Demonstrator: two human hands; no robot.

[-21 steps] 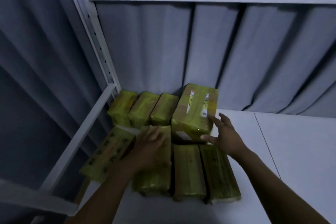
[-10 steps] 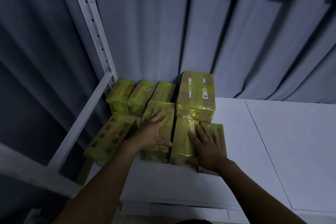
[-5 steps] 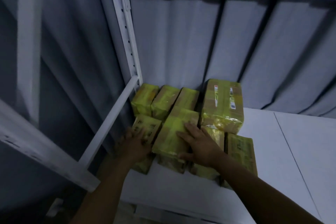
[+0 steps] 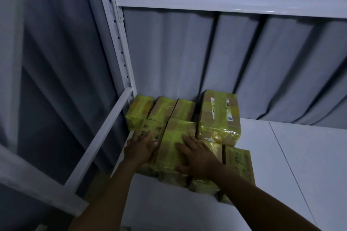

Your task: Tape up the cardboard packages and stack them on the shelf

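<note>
A: Where are we?
B: Packages [image 4: 165, 108] in the shelf's [image 4: 281, 165] far-left corner. Our left hand [image 4: 140, 149] and right hand [image 4: 199, 158] lie flat on two near ones, fingers [image 4: 188, 141] straight, gripping nothing.
A: Risk?
B: If we shove leftward too hard, the edge package [image 4: 151, 129] probably slips under the side rail [image 4: 105, 131].

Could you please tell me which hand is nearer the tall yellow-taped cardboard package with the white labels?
Right. The right hand lies flat just in front of the tall yellow-taped cardboard package; the left hand rests farther left, on the printed cardboard box.
</note>
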